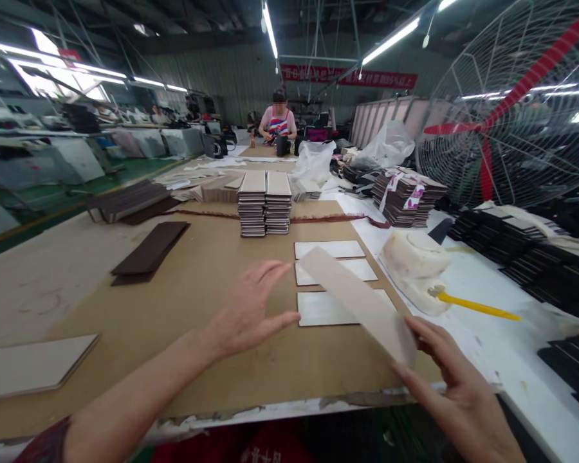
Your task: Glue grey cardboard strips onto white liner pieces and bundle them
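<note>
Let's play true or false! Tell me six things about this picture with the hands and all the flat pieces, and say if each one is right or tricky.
1. The right hand holds a pale strip. True.
2. Both hands are full. False: the left hand is open and holds nothing.
3. Three white panels lie partly under the view of the strip. True.
4. Only one tall stack stands in the middle. False: two tall stacks stand there, side by side.
5. Neither of these two hands touches the yellow stick. True.
6. The big round thing at the right is a clock. False: it is a fan with red blades.
</note>
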### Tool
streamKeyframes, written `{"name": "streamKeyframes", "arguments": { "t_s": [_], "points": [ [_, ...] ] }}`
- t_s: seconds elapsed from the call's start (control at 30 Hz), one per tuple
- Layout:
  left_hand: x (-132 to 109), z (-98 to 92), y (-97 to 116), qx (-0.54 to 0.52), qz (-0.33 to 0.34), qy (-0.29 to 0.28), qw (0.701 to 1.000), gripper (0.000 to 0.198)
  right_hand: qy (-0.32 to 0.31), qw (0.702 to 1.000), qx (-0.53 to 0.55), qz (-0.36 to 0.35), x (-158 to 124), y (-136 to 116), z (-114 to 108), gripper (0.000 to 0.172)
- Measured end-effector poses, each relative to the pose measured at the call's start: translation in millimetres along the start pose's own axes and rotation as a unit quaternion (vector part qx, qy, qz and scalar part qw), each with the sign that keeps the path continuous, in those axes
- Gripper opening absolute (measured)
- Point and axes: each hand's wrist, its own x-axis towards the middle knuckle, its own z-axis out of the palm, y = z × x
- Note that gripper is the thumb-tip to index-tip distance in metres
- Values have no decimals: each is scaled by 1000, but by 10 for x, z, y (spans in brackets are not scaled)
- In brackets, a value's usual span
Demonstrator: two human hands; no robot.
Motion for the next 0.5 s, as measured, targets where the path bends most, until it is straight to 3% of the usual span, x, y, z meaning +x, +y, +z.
{"name": "streamKeyframes", "arguments": {
  "t_s": [0.13,0.23,0.5],
  "points": [
    [145,446,-238,-9,-12,-132,991,86,84,983,106,128,-88,266,-59,56],
    [199,664,-263,5,-24,-162,986,87,93,980,102,142,-160,298,-21,58],
    [225,693,-198,13,-27,-169,985,74,92,990,41,100,-201,377,-76,51]
  ]
}}
